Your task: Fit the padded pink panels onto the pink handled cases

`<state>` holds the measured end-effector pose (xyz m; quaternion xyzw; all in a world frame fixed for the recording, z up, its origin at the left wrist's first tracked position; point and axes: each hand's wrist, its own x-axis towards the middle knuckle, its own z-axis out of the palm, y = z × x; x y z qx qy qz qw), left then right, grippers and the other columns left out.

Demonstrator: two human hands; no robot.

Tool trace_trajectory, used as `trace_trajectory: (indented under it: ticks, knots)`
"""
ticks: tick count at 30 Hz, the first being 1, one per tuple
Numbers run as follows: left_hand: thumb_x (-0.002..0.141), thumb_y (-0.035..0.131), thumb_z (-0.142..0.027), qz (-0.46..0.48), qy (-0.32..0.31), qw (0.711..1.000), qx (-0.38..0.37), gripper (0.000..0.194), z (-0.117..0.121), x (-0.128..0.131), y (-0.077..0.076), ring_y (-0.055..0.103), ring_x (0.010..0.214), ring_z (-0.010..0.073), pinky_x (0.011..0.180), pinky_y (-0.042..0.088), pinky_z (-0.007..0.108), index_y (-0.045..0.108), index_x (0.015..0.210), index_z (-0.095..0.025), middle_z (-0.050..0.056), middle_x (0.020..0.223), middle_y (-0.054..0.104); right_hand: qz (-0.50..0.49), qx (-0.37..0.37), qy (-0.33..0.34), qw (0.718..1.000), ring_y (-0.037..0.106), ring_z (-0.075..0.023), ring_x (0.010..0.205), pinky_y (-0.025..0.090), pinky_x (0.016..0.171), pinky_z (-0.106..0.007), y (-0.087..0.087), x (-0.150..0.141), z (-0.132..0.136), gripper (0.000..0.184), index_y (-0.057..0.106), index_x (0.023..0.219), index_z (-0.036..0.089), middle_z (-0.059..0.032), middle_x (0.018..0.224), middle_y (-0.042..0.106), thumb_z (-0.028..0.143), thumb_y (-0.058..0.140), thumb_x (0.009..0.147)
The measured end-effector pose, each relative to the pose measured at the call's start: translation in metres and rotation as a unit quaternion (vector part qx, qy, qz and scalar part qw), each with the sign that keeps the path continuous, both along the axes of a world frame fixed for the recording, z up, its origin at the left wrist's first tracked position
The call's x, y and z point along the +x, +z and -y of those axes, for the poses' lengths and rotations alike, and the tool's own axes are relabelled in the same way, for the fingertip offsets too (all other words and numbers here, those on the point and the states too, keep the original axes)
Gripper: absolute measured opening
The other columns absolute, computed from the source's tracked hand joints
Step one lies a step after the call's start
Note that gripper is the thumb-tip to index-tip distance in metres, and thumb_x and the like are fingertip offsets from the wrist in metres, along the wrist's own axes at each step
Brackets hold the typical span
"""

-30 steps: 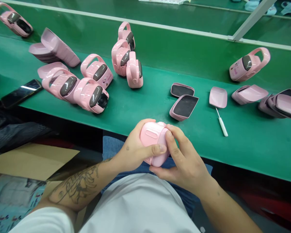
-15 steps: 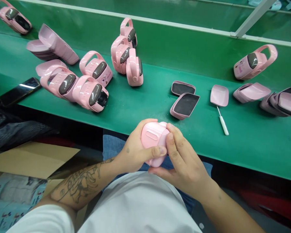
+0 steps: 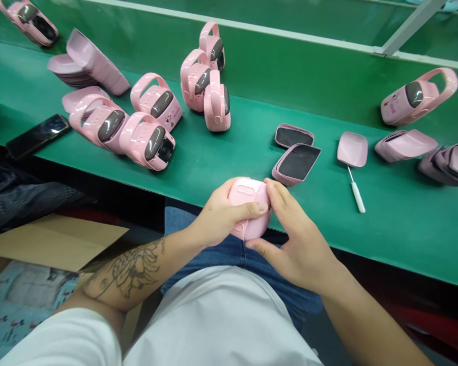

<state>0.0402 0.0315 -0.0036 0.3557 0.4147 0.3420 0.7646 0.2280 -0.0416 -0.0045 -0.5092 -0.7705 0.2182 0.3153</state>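
Observation:
Both hands hold one pink plastic toy body (image 3: 248, 203) over my lap, at the near edge of the green belt (image 3: 404, 223). My left hand (image 3: 217, 216) wraps round its left side, thumb lying across the top. My right hand (image 3: 295, 239) grips its right side, fingers pressed on the shell and thumb underneath. Just beyond my hands lie two pink covers with dark insides (image 3: 295, 161).
Several finished pink toys with dark windows (image 3: 148, 137) cluster on the belt's left, and one more pink toy (image 3: 416, 101) sits at the right. Stacked pink shells (image 3: 87, 66), a phone (image 3: 38, 134), a small pink scoop-like part with a white tool (image 3: 353, 152), and a cardboard box (image 3: 49, 244) at lower left.
Both hands have shifted up and toward the belt's edge with the pink body, and the right fingers have slid to its upper right corner. The view moved slightly.

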Motion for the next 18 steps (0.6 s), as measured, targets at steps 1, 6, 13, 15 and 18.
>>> trace_trajectory:
  ticks: [1, 6, 13, 15, 18]
  knots:
    - [0.065, 0.103, -0.037, 0.004, 0.004, 1.000, 0.000, 0.066, 0.001, 0.001, 0.001, 0.068, 0.099, 0.0224, 0.087, 0.056, 0.035, 0.070, 0.118, -0.015, 0.008, 0.112, 0.074, 0.001, 0.006, -0.001, 1.000, 0.041, -0.0404, 0.165, 0.047, 0.129, -0.065, 0.000, -0.001, 0.001, 0.108, 0.014, 0.179, 0.026, -0.0197, 0.178, 0.040, 0.041, 0.082, 0.095]
    - [0.067, 0.102, -0.034, 0.016, 0.024, 0.999, -0.022, 0.066, 0.006, 0.007, 0.000, 0.070, 0.103, 0.0242, 0.091, 0.056, 0.038, 0.068, 0.120, -0.015, 0.010, 0.116, 0.075, 0.008, 0.023, 0.005, 1.000, 0.036, -0.0416, 0.168, 0.044, 0.130, -0.067, -0.004, 0.000, 0.003, 0.112, 0.008, 0.179, 0.023, -0.0223, 0.180, 0.035, 0.041, 0.081, 0.096]
    - [0.069, 0.100, -0.045, -0.020, 0.027, 0.997, 0.069, 0.079, 0.004, -0.003, -0.006, 0.070, 0.111, 0.0275, 0.096, 0.056, 0.039, 0.064, 0.134, -0.017, 0.012, 0.124, 0.074, 0.035, 0.046, 0.067, 0.996, 0.033, -0.0397, 0.169, 0.042, 0.132, -0.067, -0.002, 0.002, -0.012, 0.115, 0.004, 0.179, 0.021, -0.0240, 0.181, 0.032, 0.048, 0.080, 0.096]
    - [0.065, 0.101, -0.046, -0.059, 0.025, 0.990, 0.122, 0.087, 0.004, -0.009, -0.002, 0.070, 0.114, 0.0293, 0.095, 0.057, 0.038, 0.063, 0.138, -0.018, 0.012, 0.127, 0.074, 0.034, 0.103, 0.062, 0.992, 0.038, -0.0409, 0.167, 0.044, 0.130, -0.068, -0.004, -0.001, -0.014, 0.119, 0.007, 0.178, 0.016, -0.0279, 0.176, 0.039, 0.051, 0.083, 0.093]
    - [0.060, 0.103, -0.044, -0.105, 0.027, 0.983, 0.147, 0.091, 0.007, -0.014, 0.008, 0.071, 0.112, 0.0311, 0.091, 0.058, 0.039, 0.063, 0.137, -0.018, 0.013, 0.126, 0.075, 0.028, 0.160, 0.037, 0.986, 0.045, -0.0400, 0.163, 0.050, 0.125, -0.064, -0.005, -0.007, -0.010, 0.108, 0.019, 0.176, 0.013, -0.0299, 0.170, 0.049, 0.042, 0.083, 0.095]
